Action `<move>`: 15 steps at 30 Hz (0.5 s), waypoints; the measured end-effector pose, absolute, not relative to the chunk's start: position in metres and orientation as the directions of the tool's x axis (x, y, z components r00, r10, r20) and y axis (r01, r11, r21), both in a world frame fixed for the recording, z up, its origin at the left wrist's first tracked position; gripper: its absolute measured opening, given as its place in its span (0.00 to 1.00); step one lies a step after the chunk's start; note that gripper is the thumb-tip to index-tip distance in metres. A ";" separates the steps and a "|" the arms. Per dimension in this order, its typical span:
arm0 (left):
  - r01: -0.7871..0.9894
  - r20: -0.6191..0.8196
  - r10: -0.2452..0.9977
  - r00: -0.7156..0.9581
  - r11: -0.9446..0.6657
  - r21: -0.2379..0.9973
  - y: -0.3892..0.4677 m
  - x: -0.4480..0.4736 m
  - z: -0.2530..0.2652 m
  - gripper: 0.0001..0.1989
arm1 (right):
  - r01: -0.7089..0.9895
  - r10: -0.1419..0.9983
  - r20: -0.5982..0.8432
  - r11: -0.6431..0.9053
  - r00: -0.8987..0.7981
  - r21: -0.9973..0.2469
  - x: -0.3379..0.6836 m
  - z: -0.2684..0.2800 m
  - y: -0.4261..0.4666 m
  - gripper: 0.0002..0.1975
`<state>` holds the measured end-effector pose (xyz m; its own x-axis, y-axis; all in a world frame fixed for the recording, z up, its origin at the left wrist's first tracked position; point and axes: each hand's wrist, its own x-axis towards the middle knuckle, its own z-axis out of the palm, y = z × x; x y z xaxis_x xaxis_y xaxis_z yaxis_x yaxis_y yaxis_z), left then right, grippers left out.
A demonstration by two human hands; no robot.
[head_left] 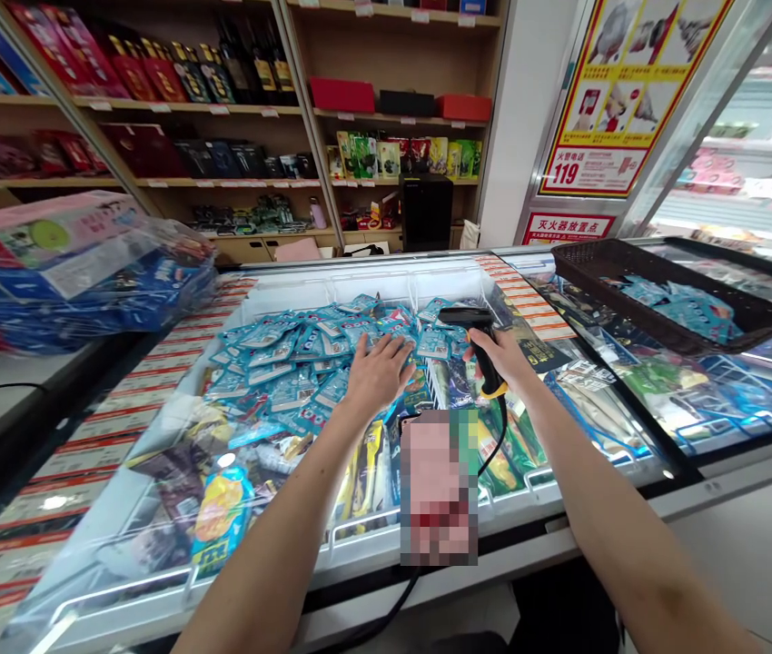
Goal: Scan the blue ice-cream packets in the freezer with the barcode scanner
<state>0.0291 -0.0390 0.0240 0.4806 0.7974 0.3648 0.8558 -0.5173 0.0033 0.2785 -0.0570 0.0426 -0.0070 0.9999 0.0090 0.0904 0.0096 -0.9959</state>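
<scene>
Many small blue packets [291, 350] lie in a loose heap on the glass top of a chest freezer [113, 454]. My left hand [381, 368] rests on the heap's right part, fingers stretched out and palm down. In my right hand [499, 356] is a black and yellow barcode scanner [488, 363], its head over the packets at the heap's right end. The scanner's cord runs down toward the front edge. Between my forearms, near that edge, lies a pinkish rectangular thing [437, 481], blurred out by pixelation.
A dark basket [676, 295] holding more blue packets stands on the glass at the right. Plastic-wrapped boxes [79, 254] are stacked at the left. Through the glass, frozen goods [222, 518] show. Shelves [209, 104] with bottles and boxes stand behind.
</scene>
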 end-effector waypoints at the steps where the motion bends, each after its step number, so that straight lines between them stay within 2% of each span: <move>1: 0.860 0.377 0.796 0.472 -0.510 -0.001 -0.038 0.028 0.023 0.23 | 0.087 1.000 0.008 0.009 -0.005 -0.996 0.279 0.042 -0.056 0.23; 9: 0.887 0.440 0.803 0.403 -0.460 0.028 -0.037 0.029 0.025 0.21 | 0.094 1.000 0.016 0.017 -0.005 -0.995 0.280 0.041 -0.055 0.23; 15: 0.880 0.447 0.816 0.367 -0.460 0.117 -0.027 0.043 0.031 0.19 | 0.112 1.000 0.021 0.022 -0.011 -0.993 0.278 0.043 -0.054 0.24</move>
